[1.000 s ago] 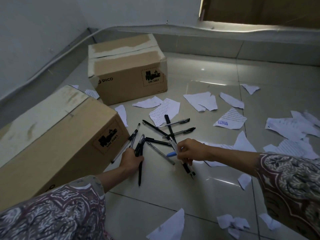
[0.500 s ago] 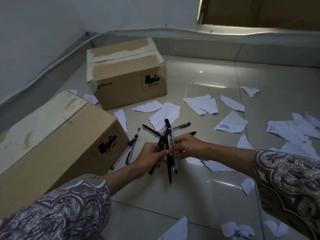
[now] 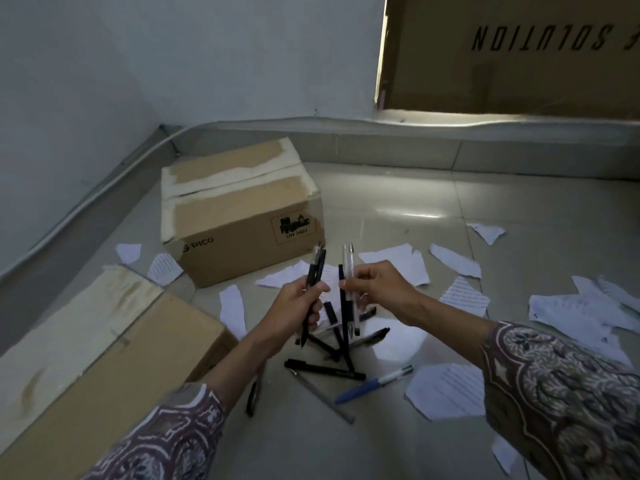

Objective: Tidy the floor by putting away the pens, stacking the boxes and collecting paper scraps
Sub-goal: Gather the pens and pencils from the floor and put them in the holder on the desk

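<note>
Your left hand (image 3: 298, 306) grips a few black pens (image 3: 316, 271) upright, in front of the PICO box (image 3: 239, 216). Your right hand (image 3: 375, 289) pinches a clear pen (image 3: 350, 268) and dark ones just beside them. More pens (image 3: 325, 370) lie on the floor (image 3: 433, 202) nearer you than the box, among paper scraps (image 3: 446, 389).

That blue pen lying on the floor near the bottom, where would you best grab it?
The blue pen lies flat on the tile, slanting from its blue end at lower left up to its pale end at upper right. I'd come from above and pinch across the blue barrel near its middle. That stretch looks bare, while the black pen lies close by its upper side.
</note>
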`<state>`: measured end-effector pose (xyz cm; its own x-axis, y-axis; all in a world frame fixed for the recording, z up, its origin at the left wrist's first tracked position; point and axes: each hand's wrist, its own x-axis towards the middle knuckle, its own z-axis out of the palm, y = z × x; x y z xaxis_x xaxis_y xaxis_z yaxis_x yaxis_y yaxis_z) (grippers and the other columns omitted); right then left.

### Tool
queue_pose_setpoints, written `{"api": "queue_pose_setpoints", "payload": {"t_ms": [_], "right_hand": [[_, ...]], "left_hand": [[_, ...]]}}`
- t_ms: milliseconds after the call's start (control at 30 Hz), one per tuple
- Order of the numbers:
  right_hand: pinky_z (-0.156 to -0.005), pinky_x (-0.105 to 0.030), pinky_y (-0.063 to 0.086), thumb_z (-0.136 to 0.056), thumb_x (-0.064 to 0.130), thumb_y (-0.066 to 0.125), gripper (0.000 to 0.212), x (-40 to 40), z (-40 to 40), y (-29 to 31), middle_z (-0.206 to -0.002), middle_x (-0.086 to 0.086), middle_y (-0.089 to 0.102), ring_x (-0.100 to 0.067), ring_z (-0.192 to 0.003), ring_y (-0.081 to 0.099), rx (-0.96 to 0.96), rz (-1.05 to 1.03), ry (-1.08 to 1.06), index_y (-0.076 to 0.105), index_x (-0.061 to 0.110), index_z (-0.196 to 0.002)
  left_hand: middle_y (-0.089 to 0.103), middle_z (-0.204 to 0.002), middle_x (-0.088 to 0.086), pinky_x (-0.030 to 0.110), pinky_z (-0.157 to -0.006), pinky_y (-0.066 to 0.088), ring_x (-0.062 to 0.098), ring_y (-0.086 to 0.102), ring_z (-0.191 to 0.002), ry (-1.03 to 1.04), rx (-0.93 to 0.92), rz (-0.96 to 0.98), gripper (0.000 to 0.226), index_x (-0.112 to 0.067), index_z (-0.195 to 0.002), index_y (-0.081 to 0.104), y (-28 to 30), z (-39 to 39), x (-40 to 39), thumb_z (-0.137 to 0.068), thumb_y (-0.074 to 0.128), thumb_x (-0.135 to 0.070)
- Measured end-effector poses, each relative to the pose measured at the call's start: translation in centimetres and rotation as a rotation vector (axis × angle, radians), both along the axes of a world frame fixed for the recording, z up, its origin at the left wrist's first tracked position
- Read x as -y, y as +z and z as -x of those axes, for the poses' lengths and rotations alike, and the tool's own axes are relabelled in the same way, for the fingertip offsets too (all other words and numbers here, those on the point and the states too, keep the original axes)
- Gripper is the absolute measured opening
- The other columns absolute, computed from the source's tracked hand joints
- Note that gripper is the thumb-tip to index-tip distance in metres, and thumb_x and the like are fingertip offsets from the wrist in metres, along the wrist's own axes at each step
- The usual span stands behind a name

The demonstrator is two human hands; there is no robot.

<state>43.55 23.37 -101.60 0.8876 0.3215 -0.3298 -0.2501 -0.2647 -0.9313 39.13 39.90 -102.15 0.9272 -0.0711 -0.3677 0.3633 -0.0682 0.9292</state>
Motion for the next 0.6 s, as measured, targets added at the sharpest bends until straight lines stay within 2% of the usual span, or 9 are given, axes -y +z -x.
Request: {"api": "queue_pose_setpoints", "payload": {"t_ms": [100, 200, 300, 400, 500, 567, 600], "right_hand": [[-0.046, -0.020, 0.047, -0.084, 0.007, 0.064, 0.017, 0.9, -0.6, 4.1, -0.059, -0.012, 0.054, -0.011, -0.041, 0.051, 0.022, -0.004, -0.083, 0.061, -0.008, -0.076], [-0.047, -0.021, 0.047, -0.084, 0.008, 0.064, 0.024, 2.0, -0.3, 9.5, -0.062, -0.014, 0.057, -0.010, -0.041, 0.051, 0.017, -0.004, -0.126, 0.061, -0.015, -0.081], [-0.044, -0.018, 0.044, -0.084, 0.007, 0.065, 0.022, 2.9, 0.4, 15.4, -0.066, -0.018, 0.059, -0.009, -0.040, 0.050, 0.011, -0.037, -0.156, 0.062, -0.014, -0.081], [-0.046, -0.019, 0.046, -0.084, 0.006, 0.064, 0.015, 3.9, 1.1, 22.7, -0.064, -0.015, 0.058, -0.011, -0.045, 0.051, 0.015, -0.078, -0.191, 0.064, -0.004, -0.073], [-0.050, -0.020, 0.047, -0.085, 0.007, 0.063, 0.015, 5.0, 2.1, 30.3, -0.061, -0.008, 0.059, -0.011, -0.051, 0.053, 0.045, -0.079, -0.189, 0.064, 0.003, -0.070], [-0.053, -0.020, 0.048, -0.086, 0.009, 0.063, 0.017, 5.9, 2.6, 35.6, -0.062, -0.006, 0.059, -0.009, -0.052, 0.054, 0.077, -0.069, -0.205, 0.063, 0.007, -0.069], [-0.054, -0.021, 0.049, -0.086, 0.009, 0.063, 0.017, 6.3, 3.0, 37.7, -0.062, -0.007, 0.060, -0.009, -0.052, 0.054, 0.097, -0.069, -0.213, 0.063, 0.008, -0.069]], "left_hand": [[0.045, -0.058, 0.005, 0.024, -0.045, 0.035, 0.012, 0.041, -0.042, 0.018, 0.010, -0.036, 0.013, -0.006, -0.089, 0.049, 4.1, -0.8, -0.4, -0.097, 0.043, -0.014], [0.052, -0.059, 0.005, 0.023, -0.048, 0.040, 0.012, 0.048, -0.046, -0.030, 0.010, -0.088, 0.012, -0.007, -0.091, 0.046, 9.8, -0.9, 0.0, -0.098, 0.040, -0.014], [0.062, -0.069, 0.007, 0.023, -0.054, 0.047, 0.015, 0.058, -0.058, -0.056, 0.028, -0.108, 0.012, -0.012, -0.092, 0.047, 15.9, -1.1, 0.9, -0.099, 0.038, -0.013], [0.065, -0.081, 0.008, 0.031, -0.070, 0.055, 0.018, 0.065, -0.077, -0.006, 0.022, -0.085, 0.014, -0.011, -0.091, 0.054, 23.4, -1.2, 2.4, -0.098, 0.042, -0.013], [0.066, -0.086, 0.005, 0.038, -0.086, 0.052, 0.019, 0.064, -0.091, -0.010, 0.023, -0.114, 0.013, -0.008, -0.093, 0.062, 30.4, -0.8, 4.1, -0.094, 0.051, -0.015], [0.068, -0.088, 0.001, 0.034, -0.086, 0.052, 0.017, 0.063, -0.091, -0.033, 0.037, -0.125, 0.013, -0.011, -0.098, 0.067, 35.5, -0.7, 5.3, -0.091, 0.057, -0.016], [0.068, -0.090, -0.002, 0.028, -0.083, 0.051, 0.014, 0.063, -0.090, -0.048, 0.046, -0.113, 0.015, -0.012, -0.101, 0.068, 37.7, -0.5, 5.9, -0.090, 0.059, -0.016]]}}
